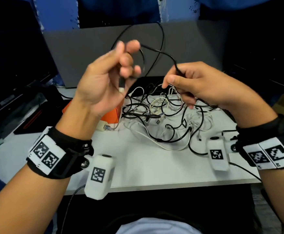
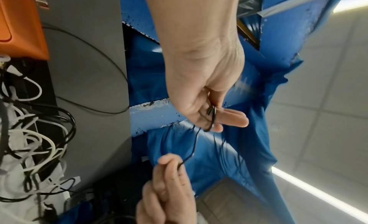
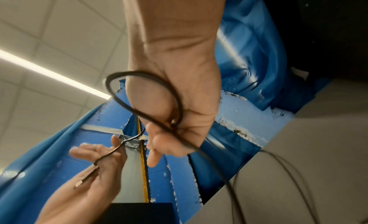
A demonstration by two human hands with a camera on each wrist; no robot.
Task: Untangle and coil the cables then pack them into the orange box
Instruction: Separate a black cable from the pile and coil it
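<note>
In front of me the white bench (image 1: 154, 169) runs to a grey panel (image 1: 87, 48) that stands upright along its far edge. Blue sheeting (image 1: 56, 12) hangs behind that panel, with dark gaps between its folds. A dark monitor (image 1: 16, 61) sits off to my left, and a black pad with a red stripe (image 1: 31, 120) lies on the bench below it. Overhead I see pale ceiling tiles (image 3: 49, 30) and a long strip light (image 3: 53, 74).
</note>
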